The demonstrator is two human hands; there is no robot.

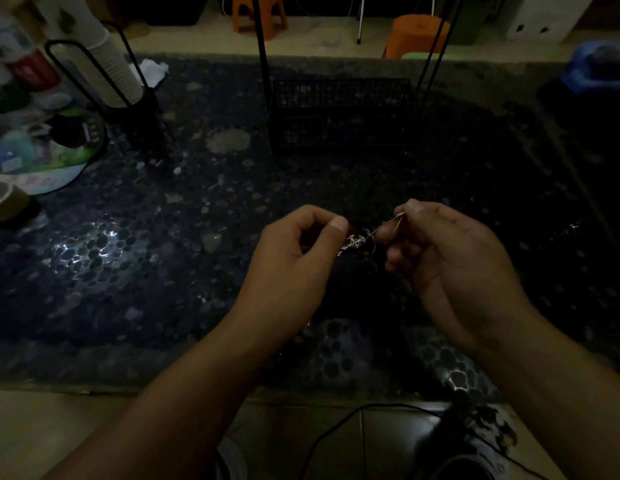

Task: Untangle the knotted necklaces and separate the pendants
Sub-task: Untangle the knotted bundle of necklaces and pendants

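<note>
Silver necklaces (pixel 357 241) hang knotted between the hands, above the dark speckled table (pixel 135 244). We see the left hand (pixel 294 258) pinching the tangle's near end and the right hand (pixel 447 258) pinching a taut chain strand; pendants probably sit in the knot, too dim to separate. A black wire basket (pixel 339 116) stands beyond the hands.

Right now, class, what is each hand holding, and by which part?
Both hold the tangled necklaces. The left hand pinches the knotted clump at its pendant end; the right hand pinches a chain strand leading out of it.
</note>
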